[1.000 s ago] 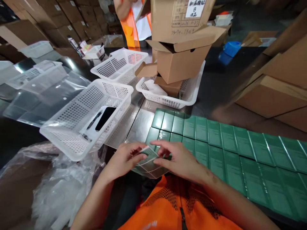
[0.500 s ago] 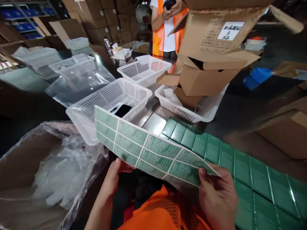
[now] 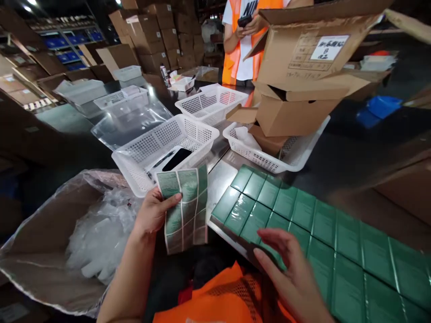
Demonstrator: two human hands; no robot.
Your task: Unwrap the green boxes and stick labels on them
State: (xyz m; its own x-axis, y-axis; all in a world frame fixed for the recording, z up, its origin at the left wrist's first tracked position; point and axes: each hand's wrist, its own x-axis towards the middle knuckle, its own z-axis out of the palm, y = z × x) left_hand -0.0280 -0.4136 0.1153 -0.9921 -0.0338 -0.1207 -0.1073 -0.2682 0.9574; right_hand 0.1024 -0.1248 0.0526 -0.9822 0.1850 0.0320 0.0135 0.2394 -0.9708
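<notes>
My left hand [image 3: 156,211] grips a sheet of green labels [image 3: 188,197] by its left edge, thumb over the front. The sheet hangs curved, with white lines between its labels. To the right, my right hand [image 3: 286,264] has its thumb and fingers apart and holds nothing. It hovers over the near edge of two rows of green shrink-wrapped boxes [image 3: 279,197], which lie side by side on the table. Whether its fingertips touch a box I cannot tell.
Behind the sheet, a white basket [image 3: 151,134] holds a dark phone [image 3: 177,159]. Another basket [image 3: 256,157] carries open cardboard boxes [image 3: 296,112]. At left stands a plastic-lined carton [image 3: 43,215] with clear plastic wrap [image 3: 101,237]. Across the table a person in an orange vest [image 3: 232,58] holds a dark device.
My right hand has let go of the label sheet and moved over the green boxes. The sheet, stretched between both hands before, now hangs upright from my left hand alone.
</notes>
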